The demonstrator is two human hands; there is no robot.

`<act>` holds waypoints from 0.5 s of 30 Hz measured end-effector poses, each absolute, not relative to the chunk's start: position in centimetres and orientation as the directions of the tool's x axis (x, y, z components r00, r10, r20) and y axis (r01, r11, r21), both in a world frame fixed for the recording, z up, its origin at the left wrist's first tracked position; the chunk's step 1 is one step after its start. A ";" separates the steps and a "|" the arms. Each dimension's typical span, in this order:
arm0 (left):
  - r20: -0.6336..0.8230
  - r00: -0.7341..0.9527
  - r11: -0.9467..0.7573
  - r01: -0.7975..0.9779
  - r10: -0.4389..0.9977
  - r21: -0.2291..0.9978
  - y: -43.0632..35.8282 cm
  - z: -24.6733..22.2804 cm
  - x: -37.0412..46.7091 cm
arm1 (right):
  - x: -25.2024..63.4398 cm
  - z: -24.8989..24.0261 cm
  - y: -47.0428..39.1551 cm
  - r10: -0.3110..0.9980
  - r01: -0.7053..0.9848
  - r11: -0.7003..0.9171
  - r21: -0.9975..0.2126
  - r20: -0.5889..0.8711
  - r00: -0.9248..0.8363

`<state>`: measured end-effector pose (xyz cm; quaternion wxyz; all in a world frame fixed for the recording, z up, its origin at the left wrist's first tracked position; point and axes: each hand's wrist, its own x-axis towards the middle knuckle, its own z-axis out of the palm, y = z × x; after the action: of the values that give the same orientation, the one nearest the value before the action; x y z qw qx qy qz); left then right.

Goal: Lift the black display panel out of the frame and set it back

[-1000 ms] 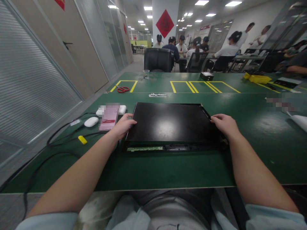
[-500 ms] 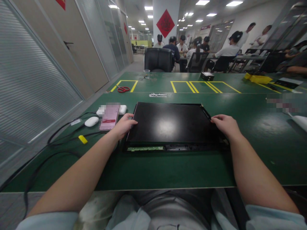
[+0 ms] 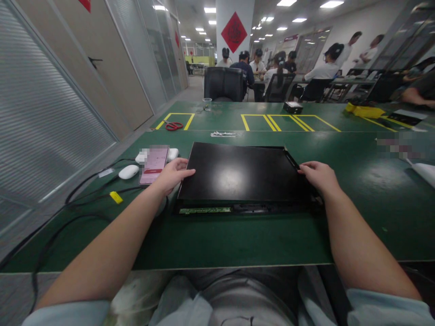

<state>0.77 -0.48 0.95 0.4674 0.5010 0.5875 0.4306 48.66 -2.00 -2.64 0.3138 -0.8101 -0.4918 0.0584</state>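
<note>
A black display panel [image 3: 234, 174] lies in a shallow black frame [image 3: 272, 208] in front of me, its left side raised a little and tilted. Along the near edge of the frame a green circuit board strip [image 3: 205, 210] shows. My left hand [image 3: 174, 174] grips the panel's left edge, thumb on top and the other fingers partly hidden beneath. At the right side, my right hand [image 3: 317, 175] has its fingertips pinched on the frame's edge. The exact contact there is partly hidden by the hand.
Left of my hand lie a phone [image 3: 154, 165], a white mouse [image 3: 128, 172], dark cables [image 3: 84, 218] and a yellow piece [image 3: 116, 197]. Farther back are red scissors [image 3: 174, 126], small white parts [image 3: 222, 134], a clear cup [image 3: 207, 104] and a black box [image 3: 293, 107]. People sit beyond.
The panel's left side has risen slightly along with my left hand, which moved a little left. My right hand stays nearly in place.
</note>
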 end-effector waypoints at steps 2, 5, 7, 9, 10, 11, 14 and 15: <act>-0.041 -0.064 0.056 0.252 0.997 0.966 -0.3 0.7 0.4 | 48.7 -2.6 -2.0 0.836 0.731 -0.320 -0.603 0.183 0.517; -0.029 -0.082 0.058 0.379 0.996 0.924 -0.2 0.5 0.0 | 48.5 -2.4 -2.1 0.835 0.680 -0.342 -0.648 0.122 0.536; -0.056 -0.086 0.089 0.447 0.995 0.890 -0.2 0.5 -0.1 | 48.3 -2.1 -2.2 0.833 0.658 -0.354 -0.664 0.095 0.545; -0.078 -0.076 0.105 0.487 0.994 0.867 -0.3 0.3 0.0 | 48.2 -2.0 -2.4 0.834 0.644 -0.352 -0.679 0.085 0.546; -0.080 -0.070 0.105 0.504 0.994 0.857 -0.2 0.3 0.0 | 48.2 -2.0 -2.4 0.833 0.638 -0.349 -0.687 0.085 0.547; -0.083 -0.064 0.104 0.524 0.994 0.845 -0.2 0.1 0.0 | 48.3 -2.0 -2.4 0.832 0.630 -0.347 -0.694 0.083 0.549; -0.076 -0.046 0.088 0.606 0.996 0.790 0.0 -0.3 0.0 | 48.6 -2.2 -2.3 0.823 0.603 -0.350 -0.717 0.072 0.563; -0.060 -0.039 0.071 0.631 0.997 0.772 0.1 -0.5 -0.1 | 48.7 -2.3 -2.3 0.820 0.595 -0.352 -0.722 0.068 0.568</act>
<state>-0.08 0.08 -0.53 0.3161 0.6170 0.6599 0.2896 48.70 -2.31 -2.34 0.3629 -0.8076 -0.4383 0.1551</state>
